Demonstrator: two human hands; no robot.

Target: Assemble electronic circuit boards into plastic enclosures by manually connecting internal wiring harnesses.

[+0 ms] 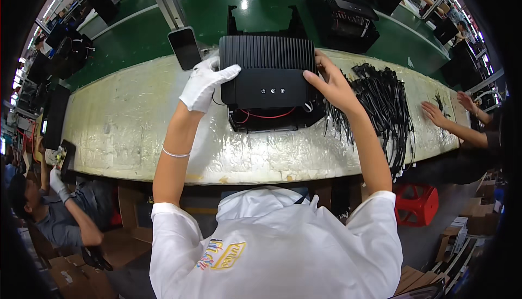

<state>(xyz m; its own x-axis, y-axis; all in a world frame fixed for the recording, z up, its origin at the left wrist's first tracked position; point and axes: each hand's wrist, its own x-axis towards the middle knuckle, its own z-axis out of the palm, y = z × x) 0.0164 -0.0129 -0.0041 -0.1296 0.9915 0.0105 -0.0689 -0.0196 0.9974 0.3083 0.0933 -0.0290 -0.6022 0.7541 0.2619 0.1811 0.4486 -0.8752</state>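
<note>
Left hand (202, 84) and right hand (335, 85) clamp the black cover (266, 73) by its sides, sensibly. Between those fingers, it seems stiff (probably light).

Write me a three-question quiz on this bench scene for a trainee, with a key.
1. True or false: both of the person's hands wear white gloves.
2. Fill the gap: the phone-like device lies to the ____ of the ridged black panel.
3. What is heaped on the bench to the right of that panel?

Key:
1. False: the left hand is gloved, the right hand bare.
2. Left.
3. Black cables.
</note>
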